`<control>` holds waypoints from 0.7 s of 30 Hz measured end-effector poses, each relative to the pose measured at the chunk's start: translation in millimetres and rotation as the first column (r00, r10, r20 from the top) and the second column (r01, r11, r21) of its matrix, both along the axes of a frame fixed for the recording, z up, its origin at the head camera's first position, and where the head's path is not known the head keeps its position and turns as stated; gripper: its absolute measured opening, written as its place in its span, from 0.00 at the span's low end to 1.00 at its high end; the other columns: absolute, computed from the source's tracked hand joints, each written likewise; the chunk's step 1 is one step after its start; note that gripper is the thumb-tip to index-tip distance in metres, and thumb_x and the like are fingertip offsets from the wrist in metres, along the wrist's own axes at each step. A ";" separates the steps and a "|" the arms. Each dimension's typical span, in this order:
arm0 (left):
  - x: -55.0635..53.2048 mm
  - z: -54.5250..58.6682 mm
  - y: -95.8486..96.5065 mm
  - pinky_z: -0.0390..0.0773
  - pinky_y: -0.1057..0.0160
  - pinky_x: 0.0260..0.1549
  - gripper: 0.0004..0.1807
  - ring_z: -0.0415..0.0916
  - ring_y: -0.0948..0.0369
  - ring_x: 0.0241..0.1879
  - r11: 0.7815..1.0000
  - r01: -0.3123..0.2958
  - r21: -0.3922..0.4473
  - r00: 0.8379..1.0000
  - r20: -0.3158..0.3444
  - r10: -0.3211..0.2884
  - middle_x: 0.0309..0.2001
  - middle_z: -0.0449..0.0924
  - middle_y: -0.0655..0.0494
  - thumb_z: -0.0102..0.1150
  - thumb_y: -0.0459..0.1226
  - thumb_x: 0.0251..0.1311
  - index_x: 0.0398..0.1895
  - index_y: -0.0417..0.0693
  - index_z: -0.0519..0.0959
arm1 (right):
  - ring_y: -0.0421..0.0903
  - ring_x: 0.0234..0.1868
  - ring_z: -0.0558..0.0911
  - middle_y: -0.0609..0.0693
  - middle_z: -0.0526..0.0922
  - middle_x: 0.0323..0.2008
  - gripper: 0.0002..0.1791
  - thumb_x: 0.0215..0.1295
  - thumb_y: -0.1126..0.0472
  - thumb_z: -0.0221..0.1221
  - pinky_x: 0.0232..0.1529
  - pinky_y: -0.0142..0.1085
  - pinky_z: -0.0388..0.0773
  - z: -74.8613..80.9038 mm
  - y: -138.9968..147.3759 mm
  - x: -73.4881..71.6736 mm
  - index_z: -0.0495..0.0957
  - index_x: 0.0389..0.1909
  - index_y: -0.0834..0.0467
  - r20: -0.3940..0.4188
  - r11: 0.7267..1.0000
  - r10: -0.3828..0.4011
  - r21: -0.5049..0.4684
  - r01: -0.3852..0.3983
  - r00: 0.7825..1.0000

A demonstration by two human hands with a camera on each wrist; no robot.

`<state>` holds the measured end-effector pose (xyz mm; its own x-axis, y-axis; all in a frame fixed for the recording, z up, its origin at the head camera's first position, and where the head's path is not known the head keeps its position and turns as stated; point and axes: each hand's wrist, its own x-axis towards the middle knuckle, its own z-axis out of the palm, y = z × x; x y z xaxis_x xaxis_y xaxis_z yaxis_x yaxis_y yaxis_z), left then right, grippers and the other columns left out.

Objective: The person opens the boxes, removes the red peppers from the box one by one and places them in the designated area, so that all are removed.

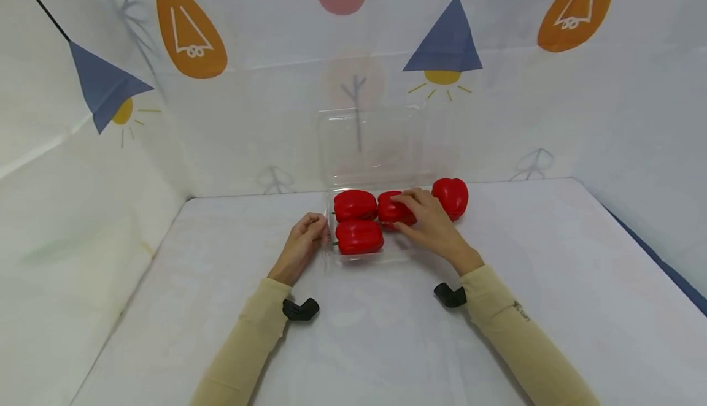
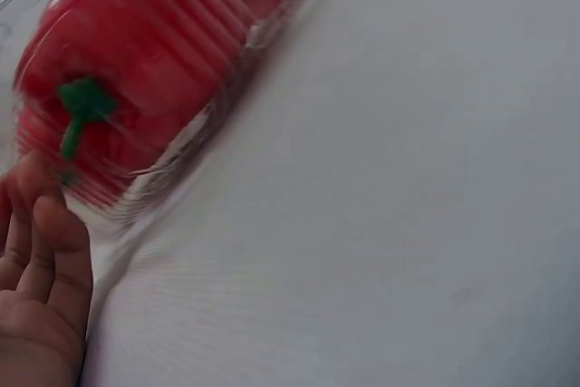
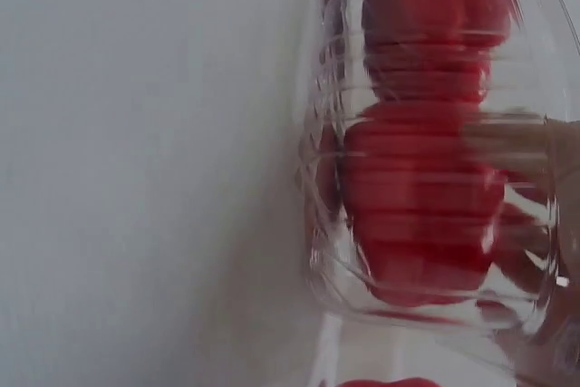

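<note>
Clear box (image 1: 353,258) with raised lid (image 1: 370,148) on a white table (image 1: 353,351). The right hand (image 1: 435,227) grips the right-hand pepper (image 1: 391,211) inside the box, beside the rear pepper (image 1: 355,205) and near the front pepper (image 1: 359,237). The left hand (image 1: 302,241) lies at the box's left edge, fingers bent; whether it pinches the rim cannot be told. An outer pepper (image 1: 455,197) lies right of the box.

the right hand (image 1: 431,222) partly hides one red pepper (image 1: 395,212); lettering (image 1: 521,310) on the right sleeve (image 1: 521,344) is illegibly small; the left wrist view's edge crops the left hand (image 2: 41,287).
</note>
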<state>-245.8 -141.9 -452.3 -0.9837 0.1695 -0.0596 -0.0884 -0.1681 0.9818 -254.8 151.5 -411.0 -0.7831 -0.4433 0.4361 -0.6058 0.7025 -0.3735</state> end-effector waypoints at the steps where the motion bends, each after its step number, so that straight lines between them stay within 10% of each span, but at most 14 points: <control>1: 0.4 0.1 1.4 0.70 0.69 0.33 0.08 0.70 0.65 0.27 1.000 -0.013 -0.015 1.000 -0.002 0.013 0.26 0.72 0.61 0.50 0.42 0.68 0.41 0.47 0.69 | 0.52 0.56 0.70 0.53 0.72 0.53 0.31 0.53 0.57 0.68 0.55 0.50 0.70 0.0 -1.1 -0.2 0.71 0.58 0.54 -0.001 1.000 -0.001 0.003 0.001 1.000; 21: 3.4 -2.8 4.0 0.69 0.68 0.34 0.11 0.69 0.63 0.29 0.995 -0.052 -0.080 0.998 -0.031 0.050 0.26 0.71 0.59 0.48 0.43 0.69 0.44 0.45 0.68 | 0.53 0.55 0.70 0.55 0.71 0.54 0.30 0.54 0.60 0.67 0.54 0.48 0.71 -1.8 -6.6 0.0 0.71 0.59 0.55 -0.001 0.998 -0.046 0.053 0.046 0.999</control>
<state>-242.4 -138.0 -455.1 -0.9925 0.1149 -0.0422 -0.0530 -0.0919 0.9944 -254.8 144.9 -412.8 -0.8031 -0.4295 0.4130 -0.5724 0.7486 -0.3347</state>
